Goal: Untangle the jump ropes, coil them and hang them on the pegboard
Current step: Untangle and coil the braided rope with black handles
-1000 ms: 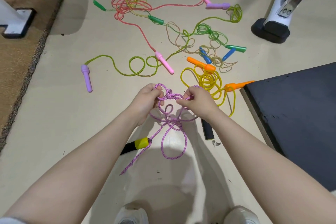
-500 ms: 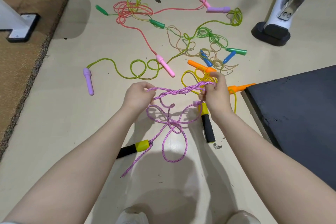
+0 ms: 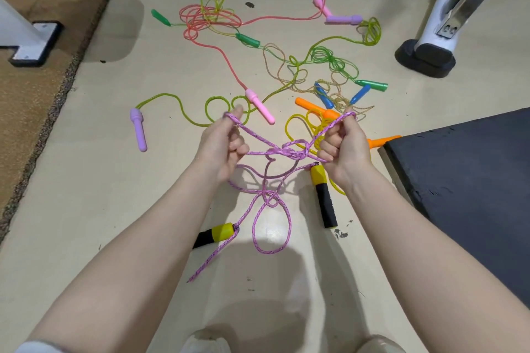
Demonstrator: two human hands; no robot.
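No readable writing anywhere. Left hand [image 3: 222,146] and right hand [image 3: 342,143] are both pinching loops of the braided purple rope [image 3: 272,152], curled fingers stretching it taut above the floor [image 3: 114,180], a knot sitting between them. Its slack loops are hanging down to two yellow-and-black foam-grip handles [image 3: 322,195] lying on the floor. Glossy plastic ropes with smooth moulded handles are lying tangled beyond. A matte dark mat [image 3: 464,180] is lying just right.
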